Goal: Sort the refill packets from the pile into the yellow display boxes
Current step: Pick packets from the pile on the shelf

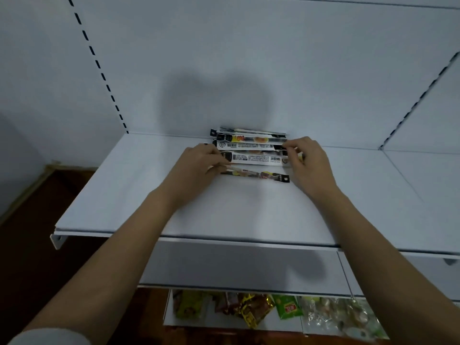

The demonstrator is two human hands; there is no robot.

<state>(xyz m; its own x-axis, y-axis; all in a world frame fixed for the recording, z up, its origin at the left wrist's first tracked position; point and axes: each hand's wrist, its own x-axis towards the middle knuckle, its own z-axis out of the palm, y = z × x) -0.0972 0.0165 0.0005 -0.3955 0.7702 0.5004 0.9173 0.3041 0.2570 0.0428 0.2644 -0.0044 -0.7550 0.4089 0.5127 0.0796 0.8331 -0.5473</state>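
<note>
Squaring the refill packets (251,151) at the far middle of the shelf (119,195): left hand (196,165) grip pinches their left ends, right hand (307,161) grip pinches the right ends. Risk: slick packets fan out; nearest packet (258,175) lies loose. No yellow boxes visible.

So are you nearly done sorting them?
No, barely started. No yellow boxes are in view. The packets all lie on the white shelf. The left hand and right hand hold the ends of one packet; everything remains to sort.
</note>
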